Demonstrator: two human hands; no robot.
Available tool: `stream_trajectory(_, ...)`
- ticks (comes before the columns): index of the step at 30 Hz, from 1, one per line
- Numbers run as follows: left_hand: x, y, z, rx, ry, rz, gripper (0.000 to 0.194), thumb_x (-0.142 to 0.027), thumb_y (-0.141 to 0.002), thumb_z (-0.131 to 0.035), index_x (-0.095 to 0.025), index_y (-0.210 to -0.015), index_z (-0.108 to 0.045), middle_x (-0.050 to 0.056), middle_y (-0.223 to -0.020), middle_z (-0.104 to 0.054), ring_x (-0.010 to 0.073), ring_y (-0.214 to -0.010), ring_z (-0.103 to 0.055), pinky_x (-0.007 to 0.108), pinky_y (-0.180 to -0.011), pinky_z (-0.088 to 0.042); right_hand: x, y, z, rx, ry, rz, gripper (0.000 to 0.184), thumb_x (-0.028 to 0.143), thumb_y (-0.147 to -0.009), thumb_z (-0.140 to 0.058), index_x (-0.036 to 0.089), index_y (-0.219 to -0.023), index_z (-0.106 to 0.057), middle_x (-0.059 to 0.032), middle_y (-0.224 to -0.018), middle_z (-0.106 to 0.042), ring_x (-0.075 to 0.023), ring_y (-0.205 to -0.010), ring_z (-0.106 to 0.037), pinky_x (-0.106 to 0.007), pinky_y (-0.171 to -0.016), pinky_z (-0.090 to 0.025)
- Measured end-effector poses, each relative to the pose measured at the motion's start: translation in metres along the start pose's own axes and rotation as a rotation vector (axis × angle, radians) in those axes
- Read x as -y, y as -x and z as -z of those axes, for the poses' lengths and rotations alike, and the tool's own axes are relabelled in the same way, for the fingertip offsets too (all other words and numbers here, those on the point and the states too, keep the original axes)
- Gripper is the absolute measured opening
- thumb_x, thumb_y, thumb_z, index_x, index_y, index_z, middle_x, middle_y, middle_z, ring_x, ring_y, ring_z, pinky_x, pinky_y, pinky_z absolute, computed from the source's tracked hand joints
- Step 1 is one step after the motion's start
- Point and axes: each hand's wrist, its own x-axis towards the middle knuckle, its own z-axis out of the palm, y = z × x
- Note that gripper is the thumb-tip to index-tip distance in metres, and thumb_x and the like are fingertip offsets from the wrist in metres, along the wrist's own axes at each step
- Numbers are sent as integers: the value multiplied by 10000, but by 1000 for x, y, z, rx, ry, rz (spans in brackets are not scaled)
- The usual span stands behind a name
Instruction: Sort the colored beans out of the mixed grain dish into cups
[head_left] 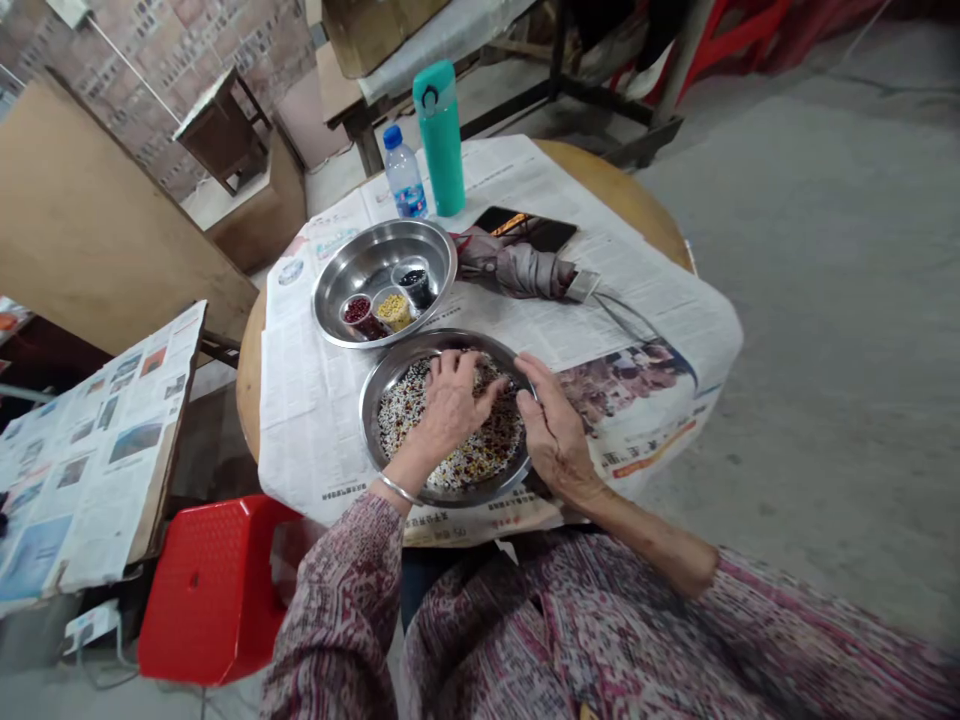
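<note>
My left hand (pixel 450 405) is curled down into a mix of white, red and dark grains (pixel 480 465), which fills a round steel plate (pixel 442 340). Whether those fingers pinch any grains is hidden. My right hand (pixel 555 435) rests at the plate's right rim, its fingers apart and holding nothing. Beyond the plate stands a wider steel bowl (pixel 360 270). It holds small clear cups of red beans (pixel 358 315), yellow grains (pixel 394 311) and black grains (pixel 415 287). A metal bangle (pixel 397 489) circles my left wrist.
Newspaper (pixel 645 330) covers a round wooden table (pixel 622 190). On it lie a folded grey umbrella (pixel 517 268) and a black phone (pixel 525 229), and a teal flask (pixel 440 138) and water bottle (pixel 405 173) stand there. A red stool (pixel 210 590) sits at lower left, below a newspaper-covered board (pixel 90 450).
</note>
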Motion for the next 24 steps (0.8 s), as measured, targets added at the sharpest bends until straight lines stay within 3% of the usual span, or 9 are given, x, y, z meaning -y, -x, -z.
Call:
stream_trajectory(4, -19, 17, 11, 248, -11, -229, 172, -274, -912, -632, -228, -1078, -622, 107, -1153, -602, 306, -1111, -551, 500, -1021, -484, 3, 0, 0, 3, 10, -4, 480, 416, -1059, -301, 257, -1466, -501, -130, -1544, -512, -286, -1461, -448, -589, -1225, -343)
stream_trajectory(8, -15, 41, 36, 408, -147, -311, 181, -121, -837, -622, -229, -979, -654, 80, -1062, -646, 283, -1053, -571, 470, -973, -492, 5, -1, 1, 1, 5, -8, 461, 434, -1062, -313, 247, -1422, -530, -139, -1546, -506, -279, -1460, -448, -578, -1222, -351)
stream_trajectory(11, 1, 54, 55, 383, -228, -265, 220, -83, -857, -567, -231, -984, -670, 76, -1067, -655, 258, -1030, -582, 442, -950, -502, 5, -1, 1, 3, -2, -11, 450, 460, -1056, -327, 257, -1390, -550, -128, -1548, -504, -292, -1454, -451, -597, -1214, -352)
stream_trajectory(14, 19, 64, 68, 201, -289, -143, 248, -76, -902, -512, -226, -1013, -675, 86, -1101, -644, 252, -1046, -585, 433, -948, -517, 5, -1, 1, 8, -1, -13, 446, 468, -1054, -330, 259, -1380, -552, -123, -1549, -502, -294, -1453, -449, -599, -1213, -352)
stream_trajectory(16, 29, 68, 69, 87, -294, -71, 247, -162, -935, -558, -226, -1153, -656, 114, -1244, -613, 284, -1157, -569, 476, -1007, -509, 5, 0, 1, 13, -4, -15, 444, 471, -1055, -328, 259, -1372, -555, -122, -1549, -502, -289, -1454, -447, -594, -1216, -349)
stream_trajectory(18, 36, 71, 65, 55, -290, -42, 460, -369, -932, -661, -239, -1362, -562, 154, -1448, -518, 358, -1335, -489, 567, -1107, -443, 5, 0, 1, 14, -13, -18, 448, 479, -1055, -329, 252, -1363, -562, -127, -1549, -501, -287, -1455, -447, -592, -1220, -344)
stream_trajectory(21, 38, 73, 57, 143, -320, -36, 900, -684, -845, -677, -228, -1554, -363, 213, -1624, -344, 454, -1511, -298, 666, -1193, -305, 5, 0, 2, 22, -25, -25, 451, 484, -1053, -341, 246, -1361, -570, -131, -1553, -496, -287, -1453, -451, -594, -1222, -340)
stream_trajectory(24, 31, 69, 54, 315, -414, -61, 1061, -812, -840, -547, -162, -1616, -229, 246, -1681, -221, 449, -1568, -185, 671, -1226, -242, 5, 0, 2, 18, -36, -23, 439, 485, -1049, -364, 259, -1360, -576, -114, -1555, -499, -282, -1452, -453, -599, -1218, -343)
